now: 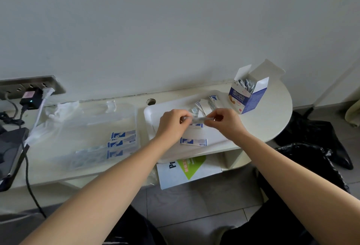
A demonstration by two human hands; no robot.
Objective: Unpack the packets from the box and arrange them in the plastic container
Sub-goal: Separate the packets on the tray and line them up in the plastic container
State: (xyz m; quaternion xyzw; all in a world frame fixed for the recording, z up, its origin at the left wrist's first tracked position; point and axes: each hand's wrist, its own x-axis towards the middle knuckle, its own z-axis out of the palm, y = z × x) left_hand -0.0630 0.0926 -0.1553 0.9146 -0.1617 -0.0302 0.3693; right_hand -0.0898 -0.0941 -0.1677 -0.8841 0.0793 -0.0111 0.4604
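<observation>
Left hand (171, 124) and right hand (224, 122) each pinch one end of a packet (197, 120), held between both grips over the white tray (153, 112). Open box (246, 98) stands behind the right hand; plastic container (87, 124) lies to the left, stored packets (120, 143) inside

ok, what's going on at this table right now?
A person is unpacking small packets. The left hand and the right hand each pinch one end of a small blue-and-white held packet above the white plastic tray. The open blue-and-white cardboard box stands by the tray's far right corner with packets inside. Loose packets lie on the tray. Several stored packets lie in the clear plastic container on the left.
</observation>
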